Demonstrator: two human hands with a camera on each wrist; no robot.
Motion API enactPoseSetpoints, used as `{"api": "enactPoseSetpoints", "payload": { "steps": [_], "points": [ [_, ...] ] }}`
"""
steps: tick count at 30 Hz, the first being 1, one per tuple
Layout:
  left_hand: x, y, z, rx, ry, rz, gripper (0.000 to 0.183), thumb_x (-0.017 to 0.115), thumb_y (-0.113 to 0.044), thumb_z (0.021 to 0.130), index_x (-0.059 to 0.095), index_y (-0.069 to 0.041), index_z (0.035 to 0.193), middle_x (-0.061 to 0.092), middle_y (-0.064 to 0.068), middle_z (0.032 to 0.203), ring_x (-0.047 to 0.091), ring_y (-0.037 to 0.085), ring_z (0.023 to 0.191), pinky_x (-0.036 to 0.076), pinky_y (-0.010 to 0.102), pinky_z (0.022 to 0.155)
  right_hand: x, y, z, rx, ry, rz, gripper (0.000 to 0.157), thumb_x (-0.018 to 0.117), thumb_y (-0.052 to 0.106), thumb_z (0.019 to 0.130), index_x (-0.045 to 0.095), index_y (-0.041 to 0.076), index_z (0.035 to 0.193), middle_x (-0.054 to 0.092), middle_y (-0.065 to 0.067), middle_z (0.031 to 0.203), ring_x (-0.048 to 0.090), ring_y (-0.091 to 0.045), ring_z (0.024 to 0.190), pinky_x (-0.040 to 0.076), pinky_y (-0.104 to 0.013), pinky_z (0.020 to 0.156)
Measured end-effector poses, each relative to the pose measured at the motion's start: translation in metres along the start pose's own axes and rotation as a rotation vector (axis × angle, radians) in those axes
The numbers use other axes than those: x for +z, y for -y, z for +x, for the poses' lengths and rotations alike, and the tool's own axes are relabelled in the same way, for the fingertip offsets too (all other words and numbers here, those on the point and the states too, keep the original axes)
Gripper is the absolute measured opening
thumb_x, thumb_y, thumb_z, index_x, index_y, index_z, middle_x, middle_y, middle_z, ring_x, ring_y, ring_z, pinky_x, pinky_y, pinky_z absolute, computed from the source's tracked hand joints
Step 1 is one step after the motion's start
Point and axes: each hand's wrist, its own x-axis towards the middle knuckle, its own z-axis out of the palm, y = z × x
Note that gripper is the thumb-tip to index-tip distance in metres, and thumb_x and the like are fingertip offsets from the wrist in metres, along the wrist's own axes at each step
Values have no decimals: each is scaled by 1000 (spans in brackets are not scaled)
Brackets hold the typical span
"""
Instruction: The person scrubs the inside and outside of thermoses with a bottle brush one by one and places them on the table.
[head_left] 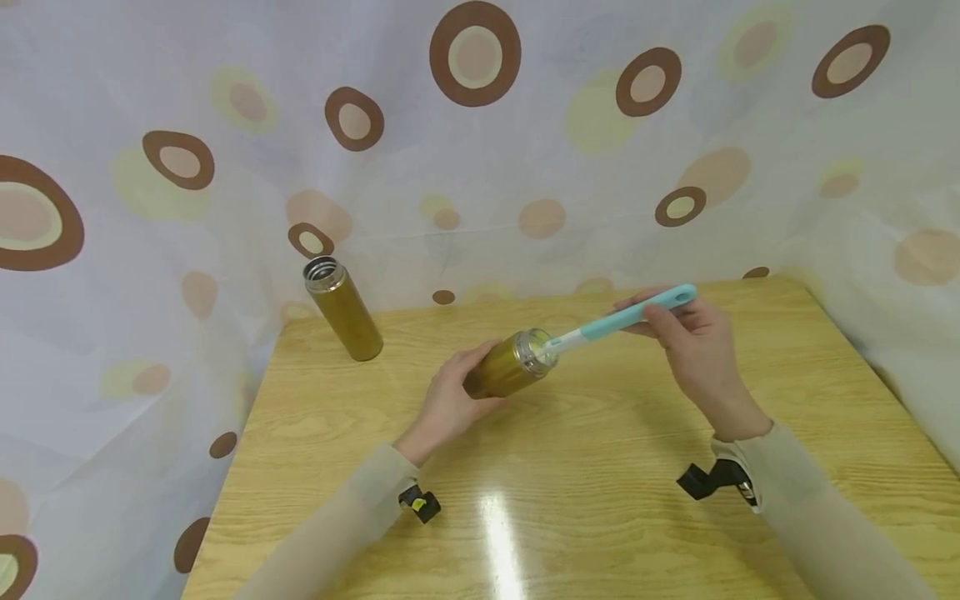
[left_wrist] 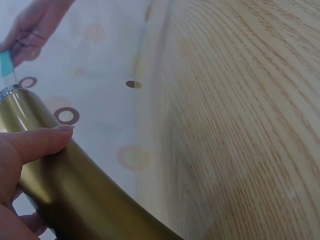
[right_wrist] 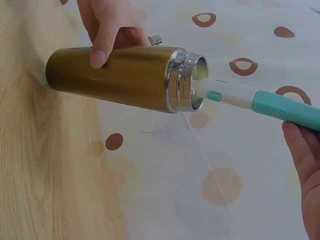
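My left hand (head_left: 452,398) grips a gold thermos bottle (head_left: 504,372) around its body, thumb across the near side. The bottle is tilted over the table, its open steel mouth (right_wrist: 196,82) facing right. In my right hand (head_left: 699,354) is a bottle brush with a teal and white handle (head_left: 628,318), pinched between thumb and fingers near its far end. The brush's white neck (right_wrist: 235,94) enters the mouth; its head is hidden inside the bottle. The left wrist view shows the gold body (left_wrist: 75,185) close up under my thumb.
A second gold thermos bottle (head_left: 347,312) stands upright and lidless at the back left of the wooden table (head_left: 600,500). A white cloth with brown and yellow spots (head_left: 405,183) hangs behind the table and along its sides. Dark camera mounts (head_left: 697,482) sit at both wrists.
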Motion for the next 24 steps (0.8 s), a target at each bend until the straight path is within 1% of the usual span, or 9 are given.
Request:
{"api": "enactPoseSetpoints", "payload": {
  "steps": [4,9,15,18,24],
  "points": [
    [-1,1,0,-4,11,-4,81,92,-12,80,54,-22,152,60,8,145,55,31,133,43,55,112,1,2,2,-15,-15,19,20,51,-8,105,61,-23,114,77,-14,107,76,-23,100,60,-38,90],
    [-2,2,0,-6,18,4,81,91,-10,81,54,-22,152,60,9,145,55,31,133,43,55,113,0,4,3,-28,-32,15,20,51,-9,104,62,-24,114,78,-15,106,76,-23,98,60,-38,89],
    [-2,2,0,30,-2,31,82,91,-11,80,53,-19,152,61,11,144,56,33,132,44,56,111,-5,8,2,-4,-67,29,20,53,-6,105,65,-20,114,77,-12,107,76,-21,97,59,-36,90],
    [-2,2,0,39,-8,52,82,92,-13,80,54,-19,152,61,11,143,56,34,132,44,56,111,-8,10,3,-9,-74,34,20,53,-6,105,66,-19,114,77,-12,107,77,-21,97,59,-36,90],
    [-3,1,0,60,-21,61,81,92,-11,80,54,-17,152,62,13,142,57,35,131,44,58,110,-13,12,5,-76,-76,167,20,48,-14,103,62,-26,112,76,-23,105,76,-28,97,60,-37,88]
  ]
}}
